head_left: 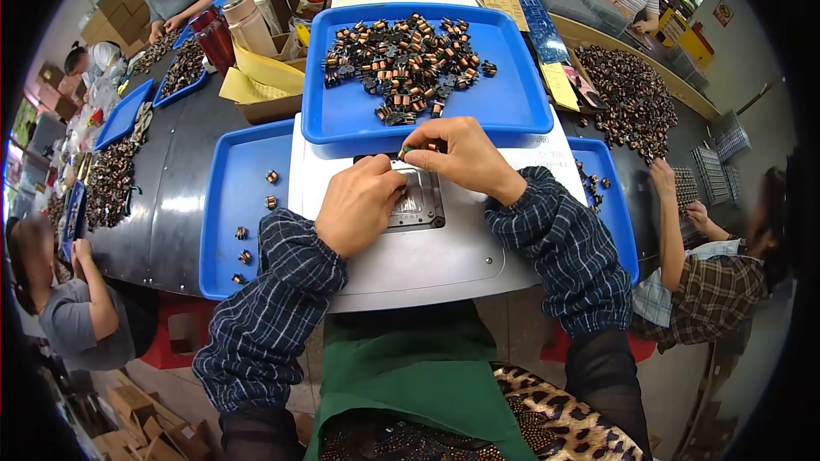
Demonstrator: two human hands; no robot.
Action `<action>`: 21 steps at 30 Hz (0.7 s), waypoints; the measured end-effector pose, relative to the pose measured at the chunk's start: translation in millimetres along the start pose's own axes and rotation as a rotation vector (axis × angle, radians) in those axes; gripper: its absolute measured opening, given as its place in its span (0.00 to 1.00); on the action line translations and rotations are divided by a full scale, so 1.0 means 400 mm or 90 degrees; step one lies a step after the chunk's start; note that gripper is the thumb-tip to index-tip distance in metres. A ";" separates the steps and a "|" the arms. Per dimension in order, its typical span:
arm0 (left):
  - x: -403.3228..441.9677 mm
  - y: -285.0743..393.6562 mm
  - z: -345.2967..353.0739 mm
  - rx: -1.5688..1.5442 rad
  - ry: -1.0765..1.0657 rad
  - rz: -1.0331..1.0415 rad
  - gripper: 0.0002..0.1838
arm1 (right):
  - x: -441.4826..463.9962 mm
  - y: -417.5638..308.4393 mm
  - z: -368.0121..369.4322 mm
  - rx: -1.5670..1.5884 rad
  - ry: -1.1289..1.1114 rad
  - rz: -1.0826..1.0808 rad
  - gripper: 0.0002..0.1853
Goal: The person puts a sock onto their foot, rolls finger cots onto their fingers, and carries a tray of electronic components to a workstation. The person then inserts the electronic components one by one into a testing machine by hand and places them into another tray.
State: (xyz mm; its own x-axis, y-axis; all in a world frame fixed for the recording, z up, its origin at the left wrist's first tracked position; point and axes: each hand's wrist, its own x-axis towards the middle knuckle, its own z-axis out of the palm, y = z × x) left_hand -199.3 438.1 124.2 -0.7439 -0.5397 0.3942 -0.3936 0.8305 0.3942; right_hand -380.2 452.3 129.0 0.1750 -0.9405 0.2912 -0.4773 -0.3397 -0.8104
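Note:
My right hand (465,156) pinches a small copper-wound coil (404,154) between thumb and fingers, just below the front rim of the blue tray (350,113). To its left, my left hand (360,203) is closed, its fingertips curled over the left side of a metal plate fixture (418,203). Whatever those fingertips hold is hidden. The fixture is set in the pale top of a machine (427,266). Inside the raised tray lies a heap of copper coils (401,55) with black ends.
A lower blue tray (224,243) at left holds several scattered coils; another blue tray (617,226) sits at right. A yellow-paper-topped box (265,85) and bottles (248,24) stand behind left. Co-workers sit around, one close at right (717,277). More coils (628,98) are piled there.

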 end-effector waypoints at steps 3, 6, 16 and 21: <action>-0.007 -0.005 -0.005 -0.015 0.025 0.010 0.07 | -0.006 0.002 0.008 -0.071 -0.047 -0.019 0.08; -0.034 -0.020 -0.030 -0.183 0.100 -0.065 0.11 | -0.013 -0.007 0.015 -0.118 -0.061 -0.061 0.09; -0.255 -0.203 -0.093 -0.088 0.325 -0.378 0.11 | -0.026 -0.026 0.053 -0.215 -0.109 -0.075 0.08; -0.178 -0.187 -0.102 0.022 0.323 -0.302 0.11 | -0.024 -0.025 0.052 -0.242 -0.111 -0.078 0.08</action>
State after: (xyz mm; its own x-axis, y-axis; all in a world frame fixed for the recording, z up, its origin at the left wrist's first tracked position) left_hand -94.7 409.0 100.5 -0.1464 -0.8365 0.5281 -0.6372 0.4881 0.5965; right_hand -359.0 464.7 123.8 0.3780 -0.8895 0.2566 -0.7216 -0.4568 -0.5203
